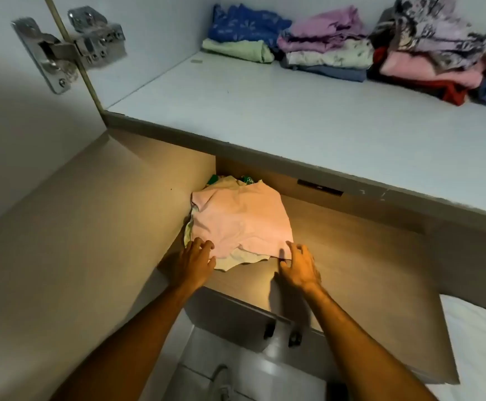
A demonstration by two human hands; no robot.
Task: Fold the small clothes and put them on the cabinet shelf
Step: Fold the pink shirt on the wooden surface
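Beige boards form the lower shelf point(351, 256) of a cabinet, lit warmly from above the hands, while the white upper shelf point(293, 111) sits in cooler light. Along its back, folded stacks point(337, 50) of blue, green, lilac, pink and red stand in a row, pushed deep so the front stays free. A steel hinge point(71, 50) on the left shows the door swung open, which gives both arms room.

On the lower shelf a pink cloth point(241, 218) lies spread on top of a small heap point(227, 180) of yellow and green pieces, tucked into the left corner against the side wall. That flat board seems to serve as the folding surface.

The left hand point(195, 261) rests with fingers spread on the near left edge of the pink cloth; the right hand point(298, 263) presses its fingertips on the near right corner. Both are open and flat, gripping nothing, apparently pinning the hem to smooth it before a fold. Whether a fold has begun I cannot tell; the cloth looks single-layered and slightly rumpled.
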